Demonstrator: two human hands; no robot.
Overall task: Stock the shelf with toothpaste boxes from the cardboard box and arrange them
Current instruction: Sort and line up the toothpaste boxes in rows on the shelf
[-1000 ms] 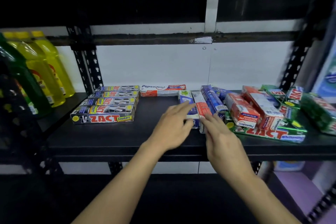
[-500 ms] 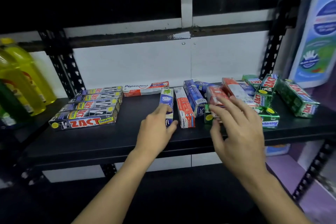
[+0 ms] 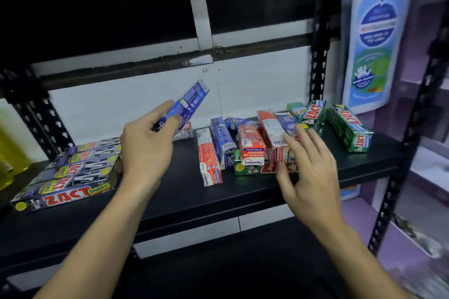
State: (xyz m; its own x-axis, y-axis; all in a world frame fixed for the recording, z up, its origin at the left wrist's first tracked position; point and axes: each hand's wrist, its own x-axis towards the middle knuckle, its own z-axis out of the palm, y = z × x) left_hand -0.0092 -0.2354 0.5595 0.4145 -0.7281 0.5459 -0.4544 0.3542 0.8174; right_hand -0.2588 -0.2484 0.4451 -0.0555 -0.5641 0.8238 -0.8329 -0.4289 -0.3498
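Observation:
My left hand (image 3: 145,148) holds a blue toothpaste box (image 3: 187,104) lifted off the black shelf (image 3: 189,196), tilted up toward the back wall. My right hand (image 3: 308,165) hovers with fingers spread over a loose pile of boxes at the right: a red and white Pepsodent box (image 3: 251,148), another red one (image 3: 209,162) lying lengthwise, a blue box (image 3: 222,141), and green Zact boxes (image 3: 349,128). At the left lies a tidy row of dark Zact Smokers boxes (image 3: 70,177). The cardboard box is not in view.
A big white bottle with a blue label (image 3: 374,39) stands on the neighbouring shelf at the right. Yellow bottles (image 3: 7,160) show at the far left edge. Black perforated uprights (image 3: 318,31) frame the shelf bay. A white wall closes the back.
My left hand has closed on the blue box and lifted it off the shelf. My right hand has moved right over the pile. The view has swung to the right.

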